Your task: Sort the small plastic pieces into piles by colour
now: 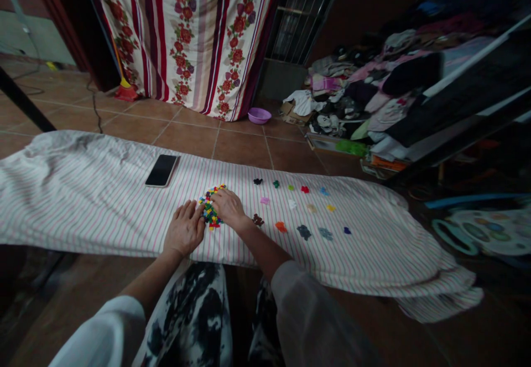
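Note:
A mixed pile of small coloured pieces lies on the striped cloth between my two hands. My left hand rests flat at the pile's left edge, fingers stretched out. Over the pile's upper right side is my right hand, its fingers bent down onto the pieces; the fingertips are too small to make out. To the right, little single-colour heaps lie in rows, among them red, pink, brown, orange, dark grey and dark blue.
A phone lies on the cloth left of the pile. Beyond the cloth's far edge, a purple basin stands on the tiled floor by a floral curtain. Heaped clothes fill the right background.

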Available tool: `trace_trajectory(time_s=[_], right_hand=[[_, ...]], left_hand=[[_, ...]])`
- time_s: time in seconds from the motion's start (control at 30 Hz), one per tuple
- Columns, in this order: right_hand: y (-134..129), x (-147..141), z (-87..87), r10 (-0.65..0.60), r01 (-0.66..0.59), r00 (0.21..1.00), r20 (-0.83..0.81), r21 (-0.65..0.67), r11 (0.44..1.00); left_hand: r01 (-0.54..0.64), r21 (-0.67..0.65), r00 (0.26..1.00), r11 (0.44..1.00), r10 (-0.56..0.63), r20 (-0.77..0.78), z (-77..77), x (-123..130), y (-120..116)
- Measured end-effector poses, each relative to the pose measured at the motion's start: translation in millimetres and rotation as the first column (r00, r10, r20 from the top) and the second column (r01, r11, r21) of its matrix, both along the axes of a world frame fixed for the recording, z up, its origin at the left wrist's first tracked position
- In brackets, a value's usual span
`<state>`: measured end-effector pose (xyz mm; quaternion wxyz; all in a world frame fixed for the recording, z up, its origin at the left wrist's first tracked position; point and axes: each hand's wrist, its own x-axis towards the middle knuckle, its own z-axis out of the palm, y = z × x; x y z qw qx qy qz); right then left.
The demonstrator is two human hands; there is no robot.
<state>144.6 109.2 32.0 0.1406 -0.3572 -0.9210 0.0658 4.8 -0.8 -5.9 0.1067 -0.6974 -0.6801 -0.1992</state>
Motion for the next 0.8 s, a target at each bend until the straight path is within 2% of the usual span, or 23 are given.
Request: trace_trajectory(time_s=[0.3, 0.53, 0.8], right_hand=[[6, 11, -1.8, -0.108, 0.081, 0.959, -0.261, -0.113, 0.99], [8, 38, -0.6, -0.256, 0.218, 0.931, -0.261, -0.165, 0.962], [9, 82, 12.7, -0.369, 0.34, 0.888, -0.274, -0.15, 0.928]], left_hand=[[0.01, -0.011, 1.0, 1.0, -0.01, -0.021, 2.1, 0, -1], [0.01, -0.001, 1.0, 1.0, -0.01, 0.005, 0.5, -1, -1], [0.021, 0.019, 1.0, 1.0, -0.022, 0.017, -2.0, -2, 0]])
